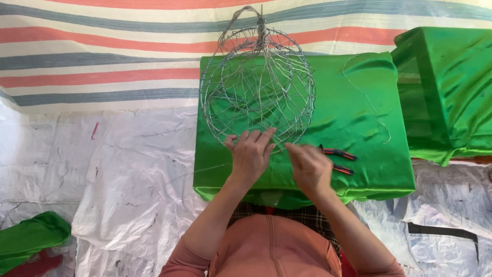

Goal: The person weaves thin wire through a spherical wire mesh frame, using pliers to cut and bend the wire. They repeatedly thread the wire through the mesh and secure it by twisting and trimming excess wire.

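Observation:
A round wire mesh basket [259, 82] lies on a green satin-covered table [369, 154], its twisted wire top pointing away from me. My left hand [250, 153] grips the near rim of the basket with the fingers spread over the wire. Just to its right, my right hand [308, 165] pinches a thin strand of wire at the same rim. Pliers with red and black handles [339, 160] rest on the cloth beside my right hand.
A loose length of thin wire [376, 110] curls across the cloth's right part. A second green-covered stand [446, 87] is at right. White plastic sheeting [128, 174] and a striped tarp [102, 51] cover the floor. A green bundle [31, 236] lies at bottom left.

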